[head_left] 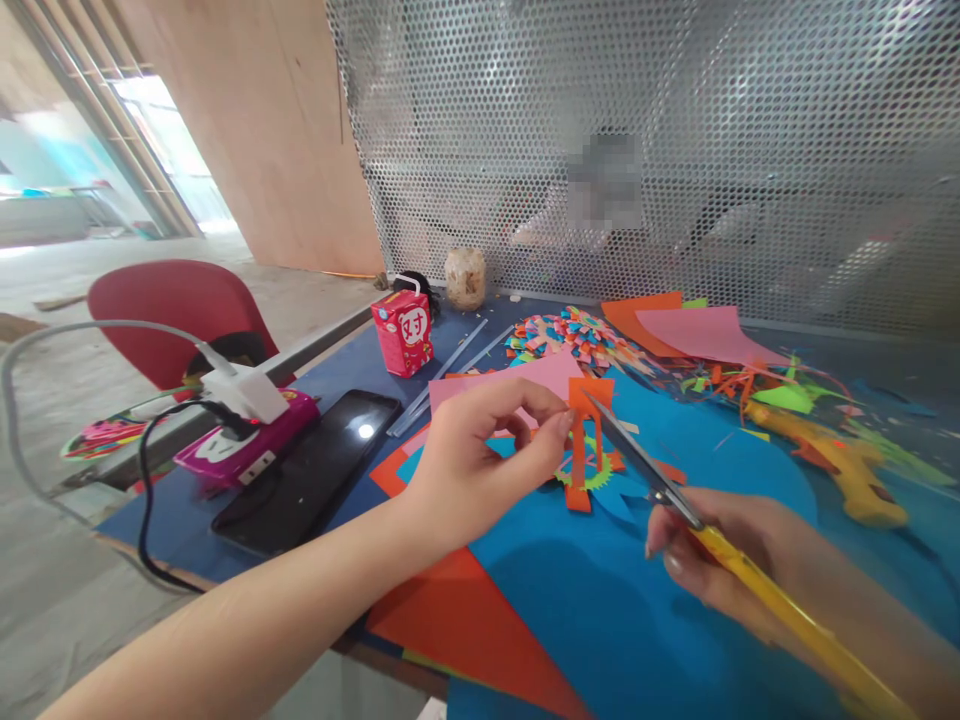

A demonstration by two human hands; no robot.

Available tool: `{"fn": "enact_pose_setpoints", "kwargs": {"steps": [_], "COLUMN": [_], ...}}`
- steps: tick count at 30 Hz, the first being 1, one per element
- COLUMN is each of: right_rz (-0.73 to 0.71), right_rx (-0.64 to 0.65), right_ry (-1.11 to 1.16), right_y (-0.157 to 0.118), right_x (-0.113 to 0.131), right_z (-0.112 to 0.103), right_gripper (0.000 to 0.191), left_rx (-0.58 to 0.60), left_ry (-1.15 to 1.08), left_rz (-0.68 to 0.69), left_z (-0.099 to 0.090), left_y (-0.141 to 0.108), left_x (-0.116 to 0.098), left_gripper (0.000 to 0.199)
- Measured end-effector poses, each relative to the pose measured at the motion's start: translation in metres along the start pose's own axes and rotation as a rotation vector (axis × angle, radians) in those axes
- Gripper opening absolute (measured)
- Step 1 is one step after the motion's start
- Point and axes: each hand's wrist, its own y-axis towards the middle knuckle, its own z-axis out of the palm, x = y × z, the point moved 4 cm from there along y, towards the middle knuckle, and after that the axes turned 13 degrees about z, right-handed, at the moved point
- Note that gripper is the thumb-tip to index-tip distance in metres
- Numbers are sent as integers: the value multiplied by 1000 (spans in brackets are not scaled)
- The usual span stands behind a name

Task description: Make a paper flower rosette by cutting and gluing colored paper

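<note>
My left hand (499, 450) pinches a small piece of orange paper (589, 390) between thumb and fingertips; narrow strips hang from its lower side. In my right hand (727, 560) is a pair of scissors with yellow handles (772, 590). Their blade tips reach the orange paper's right part, and the blades look nearly closed. Below the paper, a toothed yellow-green ring (604, 476) shows on the large blue paper (570, 600). My right fingers are partly hidden behind the handles.
A yellow glue gun (847, 465) lies at right near paper scraps (795, 390). Behind are a fringed colourful paper piece (570, 335) and a pink sheet (705, 332). Left stand a red drink box (403, 335), a black phone (315, 470) and a purple power strip (277, 440) with cables.
</note>
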Motion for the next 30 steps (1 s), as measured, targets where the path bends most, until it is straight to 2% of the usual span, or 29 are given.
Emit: {"fn": "enact_pose_setpoints", "kwargs": {"steps": [3, 10, 14, 16, 20, 25, 30], "right_rz": [3, 76, 62, 72, 117, 62, 37], "right_rx": [89, 93, 105, 81, -51, 65, 62], "right_ry": [-48, -118, -124, -118, -55, -71, -117], "right_y": [0, 1, 1, 0, -3, 0, 4], "right_x": [0, -7, -8, -5, 0, -3, -7], "right_z": [3, -1, 1, 3, 1, 1, 0], "right_gripper": [25, 29, 26, 25, 28, 25, 20], "left_rx": [0, -41, -29, -32, -26, -31, -28], "left_ry": [11, 23, 26, 21, 7, 3, -9], "left_rz": [5, 24, 30, 22, -12, 10, -6], "left_z": [0, 0, 1, 2, 3, 3, 4], "left_y": [-1, -2, -3, -2, -1, -3, -3], "left_x": [1, -2, -3, -3, -2, -2, -2], "left_gripper": [8, 8, 9, 8, 10, 10, 10]}}
